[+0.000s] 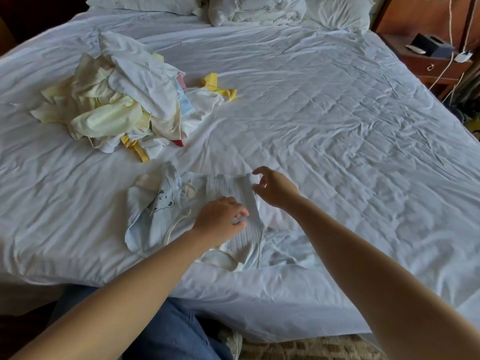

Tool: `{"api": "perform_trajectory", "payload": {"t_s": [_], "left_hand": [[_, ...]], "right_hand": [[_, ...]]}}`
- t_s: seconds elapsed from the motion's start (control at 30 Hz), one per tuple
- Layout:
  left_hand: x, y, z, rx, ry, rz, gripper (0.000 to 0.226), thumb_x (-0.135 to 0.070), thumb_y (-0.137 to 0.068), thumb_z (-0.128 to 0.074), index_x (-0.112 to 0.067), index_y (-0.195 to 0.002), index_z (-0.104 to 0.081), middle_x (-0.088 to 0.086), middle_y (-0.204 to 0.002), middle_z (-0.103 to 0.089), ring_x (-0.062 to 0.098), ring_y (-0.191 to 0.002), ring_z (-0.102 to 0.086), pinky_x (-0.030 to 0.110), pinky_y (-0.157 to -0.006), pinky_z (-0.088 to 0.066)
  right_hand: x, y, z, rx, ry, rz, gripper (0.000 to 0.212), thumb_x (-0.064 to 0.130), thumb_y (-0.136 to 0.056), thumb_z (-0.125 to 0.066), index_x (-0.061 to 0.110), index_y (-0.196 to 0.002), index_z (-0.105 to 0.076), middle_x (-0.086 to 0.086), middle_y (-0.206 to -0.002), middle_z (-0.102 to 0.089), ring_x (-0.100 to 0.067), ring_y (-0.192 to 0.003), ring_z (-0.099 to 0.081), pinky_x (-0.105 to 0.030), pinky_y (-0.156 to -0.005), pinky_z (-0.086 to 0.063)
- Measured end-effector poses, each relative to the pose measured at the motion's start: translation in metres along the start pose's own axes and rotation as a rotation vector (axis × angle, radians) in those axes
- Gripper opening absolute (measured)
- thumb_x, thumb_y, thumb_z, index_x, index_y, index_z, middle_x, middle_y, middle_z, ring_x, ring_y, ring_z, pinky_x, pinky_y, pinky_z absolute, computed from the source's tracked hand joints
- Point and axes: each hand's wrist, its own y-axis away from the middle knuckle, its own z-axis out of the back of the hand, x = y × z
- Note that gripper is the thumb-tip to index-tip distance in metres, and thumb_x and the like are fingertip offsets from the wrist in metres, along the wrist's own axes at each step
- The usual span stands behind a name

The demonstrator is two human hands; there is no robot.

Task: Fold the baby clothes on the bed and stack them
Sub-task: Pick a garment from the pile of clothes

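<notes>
So the blue garment (166,216), pale striped with a little bear print and cream trim, is lying rumpled on the bed (337,126), close to the near edge and right in front of the person. Left hand (220,219) is down on the middle of it, fingers curled in, pinching a bit of the fabric between thumb and fingertips. Right hand (275,189) is up at the far right corner of the garment, forefinger and thumb hooked with a gap between them, right at the folded edge. Honestly can't tell if it's got hold of the cloth or is only touching it.

The rest of the baby clothes are in a loose pile (117,100) further up the bed on the left, mostly white and pale yellow with some brighter yellow bits sticking out, well apart from the blue one. Nothing's stacked yet. Pillows (259,9) are bunched at the head of the bed, and a wooden nightstand (436,66) stands off to the right with cords hanging down by it.
</notes>
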Motion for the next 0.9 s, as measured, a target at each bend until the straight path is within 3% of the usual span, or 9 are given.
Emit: {"api": "perform_trajectory", "payload": {"t_s": [0.13, 0.3, 0.43, 0.57, 0.7, 0.8, 0.9], "left_hand": [[0.008, -0.01, -0.004, -0.039, 0.049, -0.028, 0.016, -0.031, -0.084, -0.068, -0.025, -0.098, -0.072, -0.008, -0.092, -0.065, 0.012, -0.091, -0.059, 0.03, -0.08, -0.048], [0.017, -0.019, -0.01, -0.089, 0.043, -0.063, 0.012, -0.034, -0.081, -0.072, -0.025, -0.09, -0.072, -0.01, -0.089, -0.063, 0.011, -0.086, -0.057, 0.03, -0.077, -0.049], [0.022, -0.024, -0.015, -0.146, -0.034, -0.079, 0.029, -0.04, -0.078, -0.073, -0.026, -0.104, -0.069, -0.008, -0.107, -0.059, 0.013, -0.105, -0.053, 0.03, -0.092, -0.039], [0.015, -0.03, -0.017, -0.123, -0.103, -0.078, 0.052, -0.052, -0.078, -0.067, -0.025, -0.122, -0.062, -0.004, -0.13, -0.053, 0.018, -0.122, -0.048, 0.038, -0.103, -0.038], [0.011, -0.034, -0.024, 0.081, -0.207, -0.045, 0.074, -0.066, -0.088, -0.045, -0.028, -0.15, -0.03, -0.002, -0.162, -0.017, 0.018, -0.149, -0.011, 0.038, -0.121, -0.008], [0.013, -0.035, -0.028, 0.21, -0.294, -0.025, 0.088, -0.076, -0.085, -0.026, -0.029, -0.156, -0.007, 0.0, -0.164, 0.01, 0.018, -0.15, 0.014, 0.042, -0.121, 0.006], [0.013, -0.035, -0.028, 0.265, -0.327, -0.014, 0.094, -0.081, -0.082, -0.023, -0.029, -0.156, 0.002, 0.001, -0.163, 0.017, 0.018, -0.148, 0.022, 0.044, -0.12, 0.01]], "right_hand": [[0.003, -0.027, -0.008, 0.07, 0.063, -0.044, 0.045, 0.037, -0.089, -0.055, 0.03, -0.133, -0.048, 0.002, -0.108, -0.065, -0.021, -0.101, -0.06, -0.03, -0.073, -0.041], [0.002, -0.038, -0.011, 0.058, 0.048, -0.066, 0.017, 0.038, -0.084, -0.055, 0.025, -0.096, -0.055, 0.009, -0.076, -0.063, -0.015, -0.075, -0.059, -0.027, -0.056, -0.037], [-0.007, -0.042, -0.008, 0.002, 0.036, -0.059, 0.01, 0.025, -0.081, -0.057, 0.02, -0.089, -0.054, 0.009, -0.074, -0.056, -0.014, -0.069, -0.054, -0.028, -0.054, -0.038], [-0.018, -0.045, -0.003, 0.008, -0.087, -0.128, 0.012, 0.015, -0.081, -0.049, 0.02, -0.091, -0.053, 0.009, -0.076, -0.056, -0.018, -0.074, -0.059, -0.035, -0.066, -0.048], [-0.032, -0.048, -0.005, -0.006, -0.171, -0.177, 0.015, 0.013, -0.086, -0.047, 0.02, -0.099, -0.05, 0.008, -0.074, -0.054, -0.02, -0.069, -0.058, -0.035, -0.067, -0.045], [-0.036, -0.046, -0.007, -0.03, -0.205, -0.213, 0.018, 0.016, -0.09, -0.05, 0.019, -0.108, -0.051, 0.011, -0.075, -0.053, -0.018, -0.072, -0.055, -0.031, -0.067, -0.041], [-0.031, -0.037, -0.01, -0.066, -0.169, -0.178, 0.023, 0.023, -0.095, -0.048, 0.023, -0.117, -0.051, 0.01, -0.089, -0.059, -0.016, -0.085, -0.059, -0.03, -0.07, -0.039]]}}
